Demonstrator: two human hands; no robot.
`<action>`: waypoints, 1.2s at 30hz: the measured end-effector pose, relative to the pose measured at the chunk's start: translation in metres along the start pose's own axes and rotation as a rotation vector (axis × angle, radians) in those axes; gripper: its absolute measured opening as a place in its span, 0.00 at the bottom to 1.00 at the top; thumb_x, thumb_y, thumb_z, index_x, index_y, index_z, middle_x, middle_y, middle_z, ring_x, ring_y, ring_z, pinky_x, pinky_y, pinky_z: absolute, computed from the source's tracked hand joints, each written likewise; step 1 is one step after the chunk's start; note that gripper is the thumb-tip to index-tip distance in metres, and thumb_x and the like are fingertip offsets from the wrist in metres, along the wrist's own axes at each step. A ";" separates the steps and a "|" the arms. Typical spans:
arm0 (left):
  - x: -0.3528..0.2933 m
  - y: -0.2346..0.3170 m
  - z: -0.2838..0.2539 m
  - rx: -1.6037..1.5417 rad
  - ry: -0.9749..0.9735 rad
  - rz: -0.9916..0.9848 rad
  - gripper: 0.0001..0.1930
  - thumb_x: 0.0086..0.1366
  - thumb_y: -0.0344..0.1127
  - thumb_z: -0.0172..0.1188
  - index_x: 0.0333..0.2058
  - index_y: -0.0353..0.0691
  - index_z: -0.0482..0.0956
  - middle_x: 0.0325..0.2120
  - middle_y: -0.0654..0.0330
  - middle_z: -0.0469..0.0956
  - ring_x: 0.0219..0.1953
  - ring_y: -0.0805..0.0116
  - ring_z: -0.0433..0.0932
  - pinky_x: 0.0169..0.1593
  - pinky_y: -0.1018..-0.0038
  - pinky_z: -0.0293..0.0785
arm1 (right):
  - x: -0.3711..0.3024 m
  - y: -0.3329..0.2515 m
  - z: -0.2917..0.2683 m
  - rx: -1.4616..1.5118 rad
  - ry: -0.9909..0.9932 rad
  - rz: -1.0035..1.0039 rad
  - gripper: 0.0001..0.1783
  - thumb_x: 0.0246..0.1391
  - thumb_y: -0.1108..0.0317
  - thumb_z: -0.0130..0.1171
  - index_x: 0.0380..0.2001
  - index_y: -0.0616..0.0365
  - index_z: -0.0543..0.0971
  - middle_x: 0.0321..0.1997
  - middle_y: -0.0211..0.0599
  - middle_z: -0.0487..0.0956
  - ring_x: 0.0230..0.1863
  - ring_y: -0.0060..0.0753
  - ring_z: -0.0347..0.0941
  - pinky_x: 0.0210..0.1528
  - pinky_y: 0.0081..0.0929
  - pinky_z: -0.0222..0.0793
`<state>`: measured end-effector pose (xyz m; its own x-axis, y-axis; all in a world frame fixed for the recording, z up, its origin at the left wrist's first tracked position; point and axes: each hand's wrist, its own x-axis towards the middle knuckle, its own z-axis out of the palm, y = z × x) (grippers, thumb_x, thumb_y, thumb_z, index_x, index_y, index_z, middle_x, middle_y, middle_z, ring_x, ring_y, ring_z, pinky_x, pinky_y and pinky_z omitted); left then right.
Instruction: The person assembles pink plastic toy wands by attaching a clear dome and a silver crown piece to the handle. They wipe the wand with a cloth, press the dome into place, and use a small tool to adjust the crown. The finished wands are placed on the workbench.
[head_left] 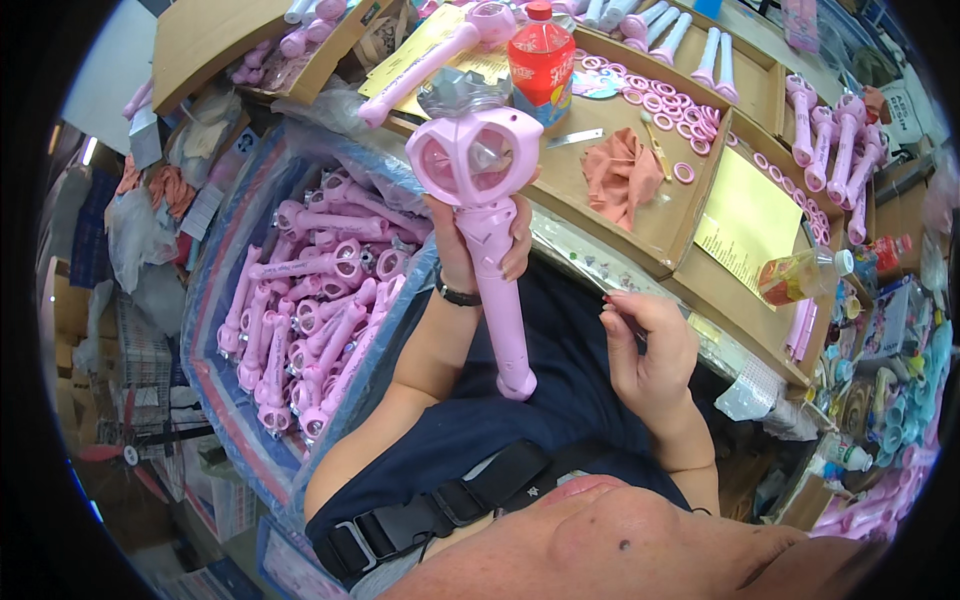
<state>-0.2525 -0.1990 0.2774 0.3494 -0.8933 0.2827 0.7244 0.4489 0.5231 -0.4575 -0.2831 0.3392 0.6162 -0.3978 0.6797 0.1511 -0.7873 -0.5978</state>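
Upright in front of my body is a pink toy wand (494, 275), its round, windowed head at the top and its rounded tip near my lap. My left hand (453, 243) is wrapped around the handle just below the head. To the right of the wand, my right hand (655, 350) is closed in a pinch on a thin, slender tool (590, 283). The tool slants up and left, apart from the wand; its exact kind is too small to tell. A clear, silvery piece (462, 92) shows at the top of the wand's head.
A blue plastic-lined bin (225, 410) at my left holds many pink wands. Cardboard trays (560, 190) ahead carry pink rings (665, 100), an orange cloth (622, 175), a yellow paper (745, 215) and a red-labelled bottle (541, 65). Another bottle (800, 277) stands right, near more wands (848, 125).
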 end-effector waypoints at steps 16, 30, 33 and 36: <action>-0.013 -0.008 0.012 0.613 0.175 0.044 0.42 0.52 0.70 0.54 0.45 0.30 0.67 0.26 0.56 0.73 0.21 0.70 0.74 0.22 0.77 0.71 | 0.006 0.017 0.007 -0.219 -0.050 -0.010 0.13 0.45 0.72 0.64 0.34 0.60 0.73 0.27 0.38 0.76 0.25 0.39 0.73 0.24 0.31 0.67; -0.033 -0.017 0.004 1.079 0.078 0.113 0.31 0.53 0.47 0.67 0.48 0.30 0.68 0.33 0.59 0.77 0.31 0.72 0.76 0.36 0.77 0.72 | -0.042 0.047 0.002 -0.046 -0.154 0.318 0.07 0.54 0.67 0.58 0.29 0.60 0.76 0.20 0.38 0.74 0.19 0.36 0.71 0.23 0.28 0.66; -0.033 -0.019 0.006 1.158 0.071 0.111 0.39 0.48 0.47 0.70 0.53 0.28 0.65 0.36 0.56 0.78 0.37 0.67 0.77 0.43 0.74 0.72 | -0.050 0.049 0.003 0.248 -0.172 0.604 0.10 0.58 0.65 0.54 0.29 0.61 0.76 0.20 0.32 0.75 0.19 0.25 0.70 0.22 0.24 0.64; -0.034 -0.019 0.006 1.209 -0.027 0.100 0.39 0.47 0.44 0.71 0.53 0.29 0.65 0.38 0.51 0.79 0.40 0.64 0.80 0.43 0.74 0.73 | -0.055 0.051 -0.001 0.508 -0.212 0.876 0.14 0.60 0.60 0.51 0.28 0.60 0.75 0.15 0.25 0.70 0.15 0.16 0.63 0.17 0.20 0.58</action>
<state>-0.2816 -0.1774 0.2629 0.3489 -0.8591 0.3744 -0.3326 0.2600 0.9065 -0.4846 -0.3019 0.2713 0.7832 -0.6058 -0.1398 -0.1378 0.0500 -0.9892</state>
